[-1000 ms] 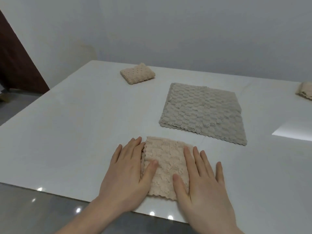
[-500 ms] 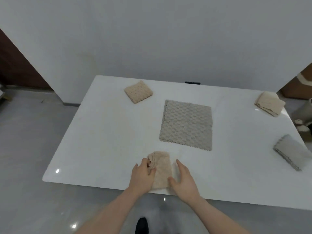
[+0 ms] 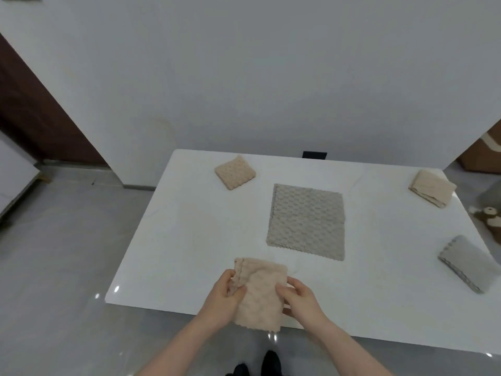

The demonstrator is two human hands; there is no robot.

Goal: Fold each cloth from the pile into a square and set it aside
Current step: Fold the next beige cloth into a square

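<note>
On the far left of the white table [image 3: 168, 240] lies a small beige folded square [image 3: 235, 172], set aside. Nearer me, the person's left hand [image 3: 226, 294] pinches the left edge of a beige cloth [image 3: 260, 293], thumb on top, while the right hand [image 3: 296, 298] grips its right side, fingers curled under. The cloth is lifted at the table's near edge, hanging past it. Behind lies a grey cloth [image 3: 306, 221] spread flat, the only one unfolded; to the right, a folded beige cloth [image 3: 432, 188] and a folded grey cloth [image 3: 467, 263]. The layers at the pinched corner look loose, though it's blurry; they could slip and undo the fold.
</note>
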